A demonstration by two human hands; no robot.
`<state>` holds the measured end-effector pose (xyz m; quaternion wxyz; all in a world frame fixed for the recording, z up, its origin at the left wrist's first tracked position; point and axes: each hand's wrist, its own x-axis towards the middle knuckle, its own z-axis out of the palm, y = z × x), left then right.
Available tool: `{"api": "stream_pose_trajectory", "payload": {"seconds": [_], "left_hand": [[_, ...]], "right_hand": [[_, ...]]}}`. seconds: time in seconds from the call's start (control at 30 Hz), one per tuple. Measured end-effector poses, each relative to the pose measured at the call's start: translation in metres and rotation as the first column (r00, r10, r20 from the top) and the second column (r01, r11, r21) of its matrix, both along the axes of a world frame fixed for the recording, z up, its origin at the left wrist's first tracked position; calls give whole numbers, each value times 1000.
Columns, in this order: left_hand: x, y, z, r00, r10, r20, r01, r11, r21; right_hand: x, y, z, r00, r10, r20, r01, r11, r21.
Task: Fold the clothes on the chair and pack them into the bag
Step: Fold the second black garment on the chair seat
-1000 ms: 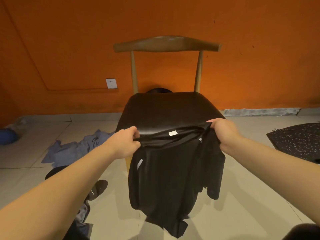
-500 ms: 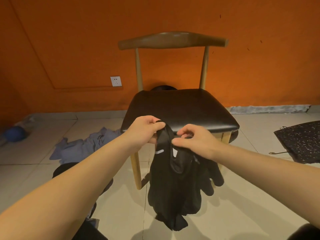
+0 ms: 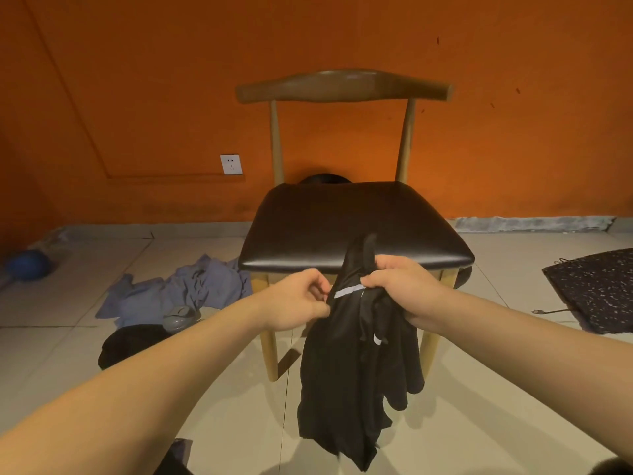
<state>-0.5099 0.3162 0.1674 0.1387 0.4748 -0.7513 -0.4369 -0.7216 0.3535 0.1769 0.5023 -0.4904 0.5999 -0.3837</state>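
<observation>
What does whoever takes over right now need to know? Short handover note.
Right hand: grips the bunched top of the black garment.
Left hand: pinches the same garment's edge by the white stripe.
Things: the garment hangs in the air in front of the chair. What looks like the speckled bag lies flat on the floor to the right.
Done: garment picked up and gathered lengthwise.
Left: finish the fold and pack it. The blue-grey garment and a dark heap on the floor to the left are unfolded.
</observation>
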Motion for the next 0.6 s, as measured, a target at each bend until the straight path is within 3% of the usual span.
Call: {"api": "stream_pose_trajectory", "payload": {"seconds": [0.1, 0.23, 0.43, 0.6], "left_hand": [[5, 1, -5, 990, -66, 126, 73, 996, -51], [10, -2, -7, 987, -36, 154, 54, 992, -117], [5, -2, -2, 997, 70, 28, -61, 968, -245], [-7, 5, 1, 990, 113, -87, -136, 938, -320]], "right_hand": [[-5, -1, 3, 992, -16, 125, 13, 1000, 21], [-13, -7, -1, 992, -81, 93, 81, 997, 4], [-20, -13, -22, 969, -185, -163, 179, 983, -48], [-16, -19, -31, 993, -116, -22, 117, 991, 58]]}}
